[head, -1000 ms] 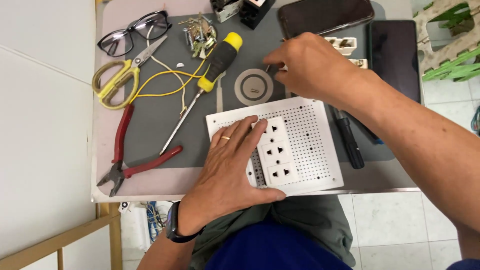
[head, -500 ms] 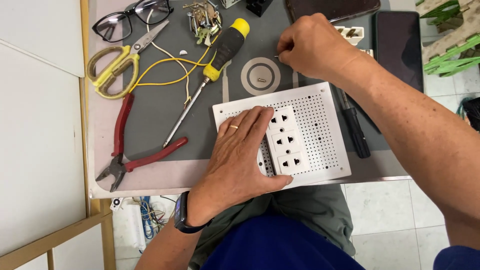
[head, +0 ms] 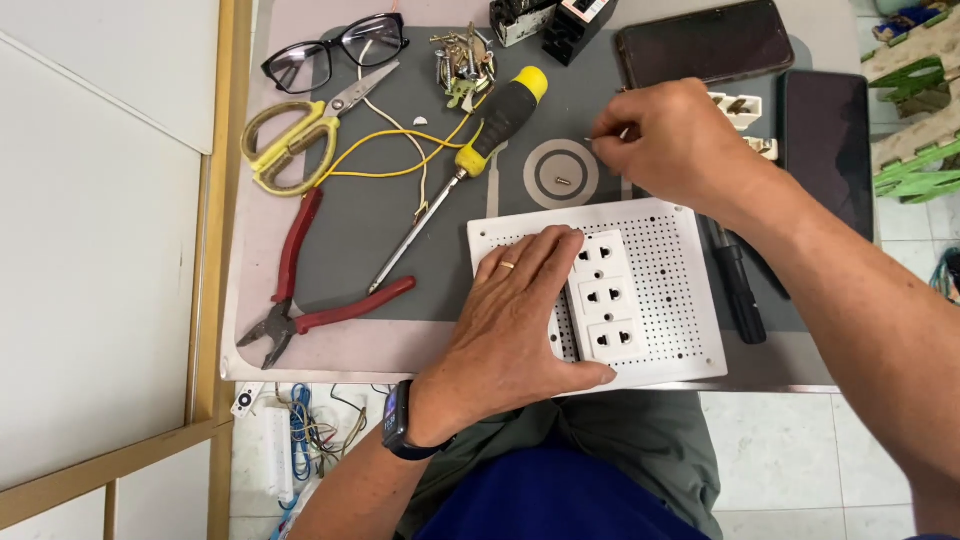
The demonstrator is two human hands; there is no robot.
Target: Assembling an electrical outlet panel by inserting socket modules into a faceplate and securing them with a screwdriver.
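Lone screw in round dish

light: bright, even, diffuse | shadows: soft, faint | focus: sharp | edges: slight wide-angle bend

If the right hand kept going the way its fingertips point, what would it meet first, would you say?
The right hand points left across the mat. Just ahead lies the screwdriver, its yellow-and-black handle first. The small screw sits slightly below that line; height above the mat is unclear.

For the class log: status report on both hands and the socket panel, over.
Left hand flat on white socket panel. Right hand pinching small screw. Nothing blocking.
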